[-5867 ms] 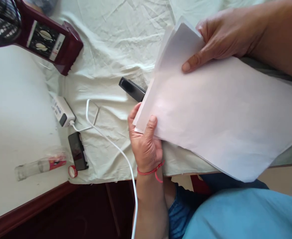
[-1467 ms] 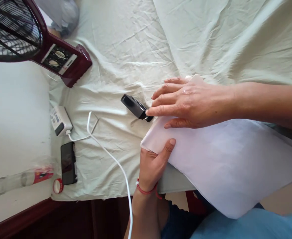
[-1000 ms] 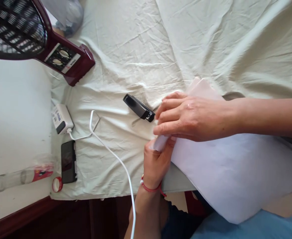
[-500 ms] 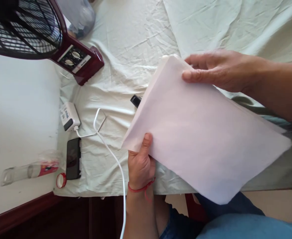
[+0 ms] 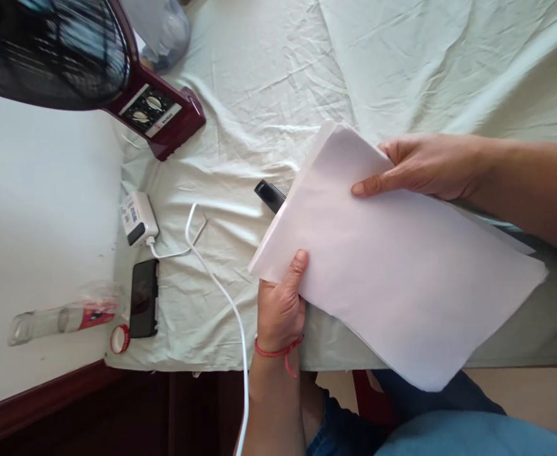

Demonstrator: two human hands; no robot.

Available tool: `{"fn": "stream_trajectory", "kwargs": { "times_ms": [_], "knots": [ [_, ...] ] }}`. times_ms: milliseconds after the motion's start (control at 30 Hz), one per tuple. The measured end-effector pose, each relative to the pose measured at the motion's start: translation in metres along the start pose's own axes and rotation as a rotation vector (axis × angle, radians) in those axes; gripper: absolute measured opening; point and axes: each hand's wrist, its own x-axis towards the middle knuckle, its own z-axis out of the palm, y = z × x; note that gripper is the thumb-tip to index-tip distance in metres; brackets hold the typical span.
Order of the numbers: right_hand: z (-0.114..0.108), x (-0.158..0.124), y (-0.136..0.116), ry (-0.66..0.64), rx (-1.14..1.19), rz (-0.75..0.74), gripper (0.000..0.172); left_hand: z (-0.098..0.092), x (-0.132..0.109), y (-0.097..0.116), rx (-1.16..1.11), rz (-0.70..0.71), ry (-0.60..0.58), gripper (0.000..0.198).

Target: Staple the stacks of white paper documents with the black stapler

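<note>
Paper stack: held above the tablecloth, lower corner past the table's edge.
Left hand: pinching the left corner, thumb on top.
Right hand: pinching the upper edge, thumb on top.
Edges: sheets gathered, seemingly nearly squared; right corner not yet flush.
Stapler: partly covered, in neither hand.

The left hand is held near the body, its bare arm pointed forward. The right hand is reached in sideways. Both thumbs are pressed down, fingers mostly hidden.
</note>
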Motion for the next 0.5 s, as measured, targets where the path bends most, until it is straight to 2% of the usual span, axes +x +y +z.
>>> {"fn": "stream_trajectory", "kwargs": {
  "times_ms": [100,233,367,500],
  "knots": [
    [0.001,-0.002,-0.002,0.016,0.015,0.050,0.037,0.000,-0.001,-0.001,0.007,-0.012,-0.018,0.075],
    [-0.001,-0.003,-0.006,0.068,-0.107,0.067,0.035,-0.001,-0.002,-0.003,0.044,-0.044,-0.078,0.062],
    [-0.012,-0.001,-0.009,0.076,-0.310,0.120,0.025,-0.006,0.006,-0.001,0.123,0.038,-0.157,0.043],
    [-0.029,0.007,-0.008,0.107,-0.539,0.202,0.027,-0.011,0.016,0.002,0.302,0.167,-0.159,0.036]
  ]
}}
